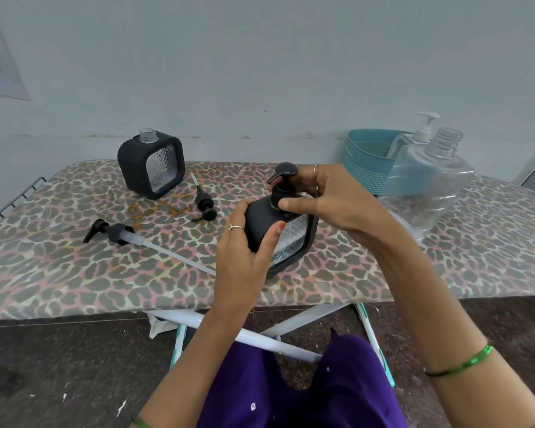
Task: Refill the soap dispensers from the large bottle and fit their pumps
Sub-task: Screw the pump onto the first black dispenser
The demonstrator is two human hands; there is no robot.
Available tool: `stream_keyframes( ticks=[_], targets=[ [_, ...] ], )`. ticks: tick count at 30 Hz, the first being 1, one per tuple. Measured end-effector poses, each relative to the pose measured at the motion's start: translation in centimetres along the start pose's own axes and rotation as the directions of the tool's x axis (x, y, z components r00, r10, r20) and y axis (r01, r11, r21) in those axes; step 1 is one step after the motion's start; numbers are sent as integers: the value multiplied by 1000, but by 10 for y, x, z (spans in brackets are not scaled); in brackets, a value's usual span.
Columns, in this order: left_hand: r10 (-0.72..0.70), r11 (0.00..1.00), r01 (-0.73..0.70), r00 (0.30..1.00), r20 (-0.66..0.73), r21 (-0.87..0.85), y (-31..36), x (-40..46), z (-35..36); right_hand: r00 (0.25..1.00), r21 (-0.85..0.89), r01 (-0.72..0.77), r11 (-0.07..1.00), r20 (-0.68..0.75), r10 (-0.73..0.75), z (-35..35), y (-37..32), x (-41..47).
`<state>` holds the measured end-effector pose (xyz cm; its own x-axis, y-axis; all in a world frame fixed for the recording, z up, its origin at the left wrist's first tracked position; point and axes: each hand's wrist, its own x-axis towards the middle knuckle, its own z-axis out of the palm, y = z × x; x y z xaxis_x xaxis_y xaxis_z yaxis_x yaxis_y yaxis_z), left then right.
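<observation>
On the leopard-print counter (59,273), going left to right, I count one long-tubed black pump (115,233) lying loose, one open-necked square dispenser (151,164) standing by the wall, one short pump (204,202) lying on its side, one dispenser in hand (286,233), then the large clear bottle (426,186), uncapped, in front of one teal basket (368,159) that holds one white pump bottle (423,131).

My left hand (244,251) grips the tilted dispenser by its black frame, thumb on the textured clear panel. My right hand (328,196) pinches the collar of the fitted pump (283,183), fingers curled round it.

I judge the dispenser rigid and light, its clear face slick if soapy; the matte frame gives the surest hold. The collar should be turned, not the nozzle head. The big bottle looks thin-walled and likely to flex, so I would hold it low on the body.
</observation>
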<state>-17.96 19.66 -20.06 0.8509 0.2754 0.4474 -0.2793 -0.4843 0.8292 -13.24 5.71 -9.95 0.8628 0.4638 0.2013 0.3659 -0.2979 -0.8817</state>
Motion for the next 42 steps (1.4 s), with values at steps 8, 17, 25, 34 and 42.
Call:
stream_keyframes(
  ticks=[8,17,25,34,42],
  targets=[
    [-7,999,10,998,-57,46,10,3,4,927,-134,-44,990,-376,-10,28,1,-5],
    [30,997,-29,999,-22,66,19,1,-1,833,-205,-76,976,-551,-51,47,-5,-12],
    [-41,999,44,987,153,-19,12,14,-14,987,-474,-60,878,103,123,-17,10,-7],
    [-34,999,28,936,352,23,17,40,-25,953,-710,-17,704,202,226,-33,-9,12],
    [-210,954,97,892,400,284,31,56,-22,985,-742,-99,663,24,173,-39,-6,15]
  ],
)
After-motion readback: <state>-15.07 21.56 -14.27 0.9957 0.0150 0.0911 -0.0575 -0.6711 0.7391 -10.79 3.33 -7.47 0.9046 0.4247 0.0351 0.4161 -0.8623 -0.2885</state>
